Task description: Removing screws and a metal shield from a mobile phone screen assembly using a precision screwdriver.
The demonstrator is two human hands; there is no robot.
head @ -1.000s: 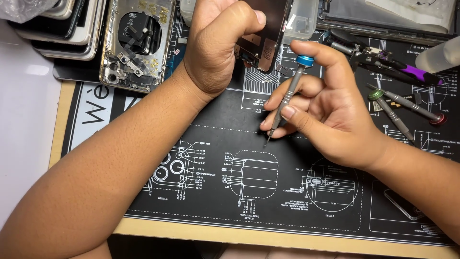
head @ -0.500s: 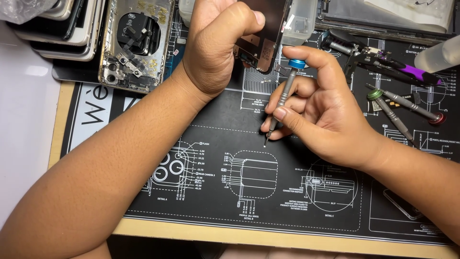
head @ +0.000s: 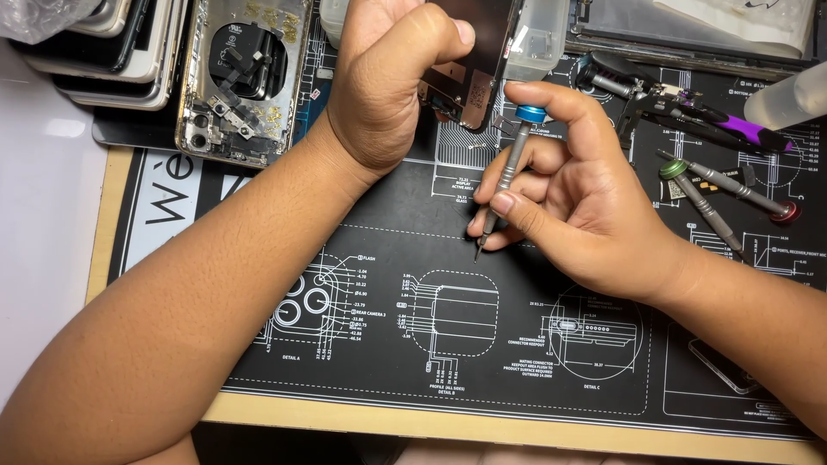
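Our left hand (head: 392,82) is closed round the phone screen assembly (head: 469,65), tilted up at the repair mat's (head: 517,344) far edge. Our right hand (head: 573,202) pinches a blue-capped precision screwdriver (head: 504,185), tip just above the mat. Opened phone chassis (head: 241,77) sits at the far-left corner.

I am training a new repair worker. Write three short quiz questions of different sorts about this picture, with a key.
1. True or false: the right hand holds a screwdriver.
2. Which hand grips the phone screen? A) left B) right
3. Fill in: the screwdriver tip points down at the black ___.

Key: 1 true. 2 A, the left hand. 3 mat.
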